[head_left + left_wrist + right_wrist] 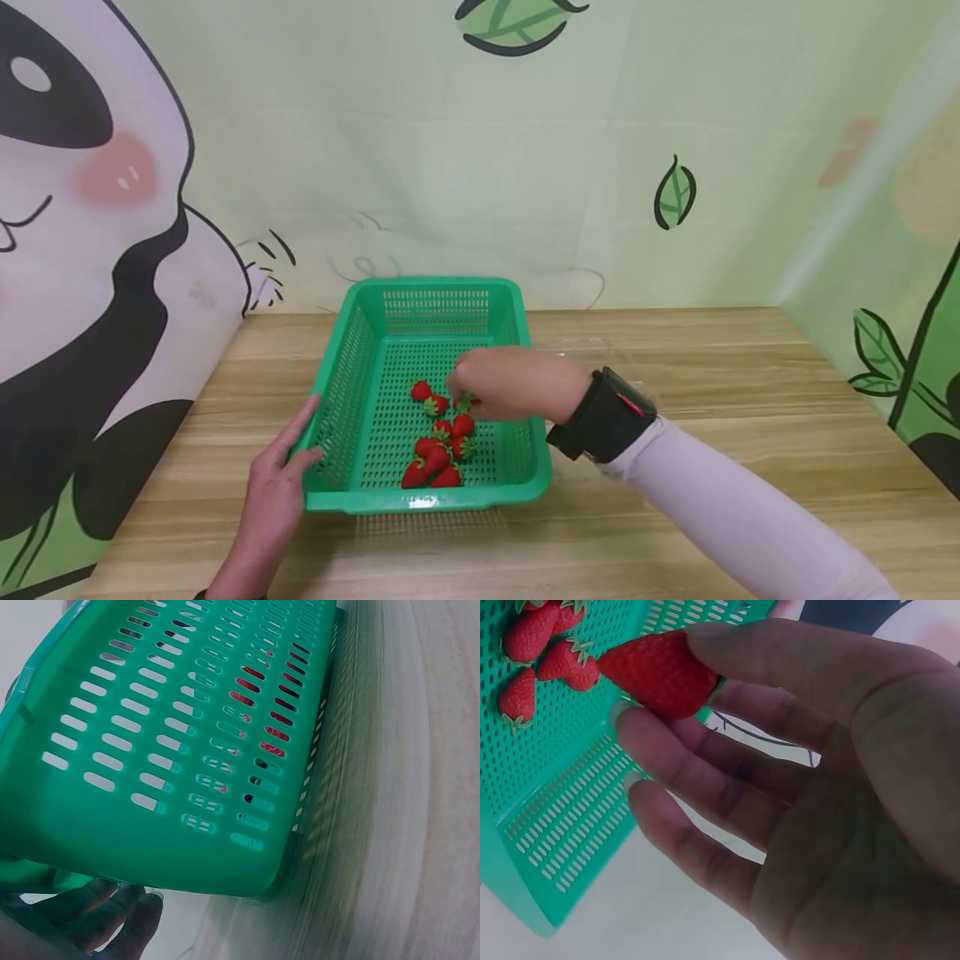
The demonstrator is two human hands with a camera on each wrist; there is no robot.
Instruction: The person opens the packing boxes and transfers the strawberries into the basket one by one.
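Observation:
In the head view a green plastic basket (431, 500) with slotted walls stands on the table. Several red strawberries (433, 454) with green leaves lie in its right half. My left hand (273, 492) holds the basket's near left rim, thumb over the edge; the left wrist view shows its fingers (139, 919) against the outside. Over the basket, my right hand (517, 383) pinches one strawberry (660, 675) between thumb and fingers, pointed end outward. The other fingers of that hand stay loosely bent. More strawberries (529, 637) lie behind it on the basket's floor.
A clear plastic container (581, 343) stands right of the basket, mostly hidden behind the right forearm. The wood-grain table (720, 392) reaches back to a printed cloth wall (465, 167) with a panda and leaves.

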